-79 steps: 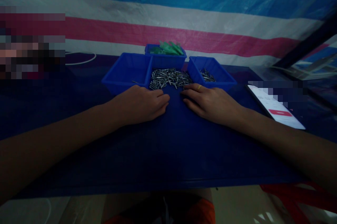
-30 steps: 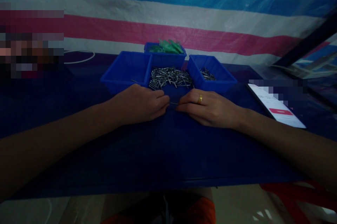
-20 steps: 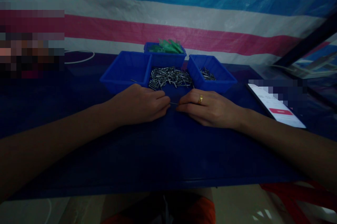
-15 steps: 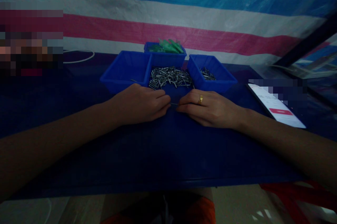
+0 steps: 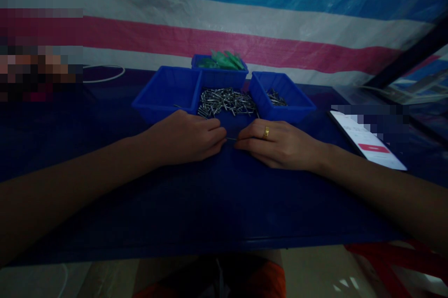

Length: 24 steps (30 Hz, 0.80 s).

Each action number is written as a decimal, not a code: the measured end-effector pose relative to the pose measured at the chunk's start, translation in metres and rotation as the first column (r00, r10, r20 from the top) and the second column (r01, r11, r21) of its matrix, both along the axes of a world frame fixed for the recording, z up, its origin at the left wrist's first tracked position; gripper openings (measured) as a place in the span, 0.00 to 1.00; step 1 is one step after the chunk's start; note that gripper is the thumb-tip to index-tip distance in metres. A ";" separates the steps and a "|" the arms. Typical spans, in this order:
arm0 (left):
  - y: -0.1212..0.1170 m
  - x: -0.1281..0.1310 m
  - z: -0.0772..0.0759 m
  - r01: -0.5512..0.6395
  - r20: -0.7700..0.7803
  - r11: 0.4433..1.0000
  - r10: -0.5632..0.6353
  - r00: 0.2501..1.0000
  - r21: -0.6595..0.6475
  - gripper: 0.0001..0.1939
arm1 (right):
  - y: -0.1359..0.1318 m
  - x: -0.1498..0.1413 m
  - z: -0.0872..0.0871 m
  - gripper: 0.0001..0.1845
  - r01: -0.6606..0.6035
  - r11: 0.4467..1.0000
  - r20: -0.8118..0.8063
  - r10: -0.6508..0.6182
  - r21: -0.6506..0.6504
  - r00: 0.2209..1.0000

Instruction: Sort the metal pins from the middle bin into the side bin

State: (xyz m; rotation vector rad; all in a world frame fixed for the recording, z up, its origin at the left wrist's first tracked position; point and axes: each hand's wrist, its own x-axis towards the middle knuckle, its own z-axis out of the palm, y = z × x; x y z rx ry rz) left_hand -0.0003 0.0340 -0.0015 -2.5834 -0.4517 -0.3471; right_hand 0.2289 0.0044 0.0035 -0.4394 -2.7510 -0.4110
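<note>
A thin metal pin (image 5: 231, 139) was being held two-handed.
Left hand (image 5: 194, 138) and right hand (image 5: 276, 144) seemingly pinched its opposite ends above the desk (image 5: 227, 204), near heaped metal pins (image 5: 227, 101); the next move likely called for steady grip.

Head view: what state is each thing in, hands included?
Left hand: fingers closed at one end of the thin piece
Right hand: fingers pinched at the other end
Thin piece: spanning the gap between the hands
Metal pins: heaped loosely
Left bin: upright, open-topped
Right bin: upright, partly filled
Rear bin: holding green packets
Phone: screen lit
</note>
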 end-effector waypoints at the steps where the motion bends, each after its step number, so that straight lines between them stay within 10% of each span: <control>1: 0.000 0.000 0.000 0.000 -0.002 1.000 0.000 1.000 0.000 0.13 | 0.000 0.000 0.000 0.13 -0.005 1.000 -0.004 0.005 0.004 1.000; 24: -0.002 0.001 0.003 -0.029 -0.042 0.999 0.028 0.999 -0.029 0.13 | 0.002 0.001 -0.003 0.14 0.024 0.999 0.028 -0.023 -0.030 0.999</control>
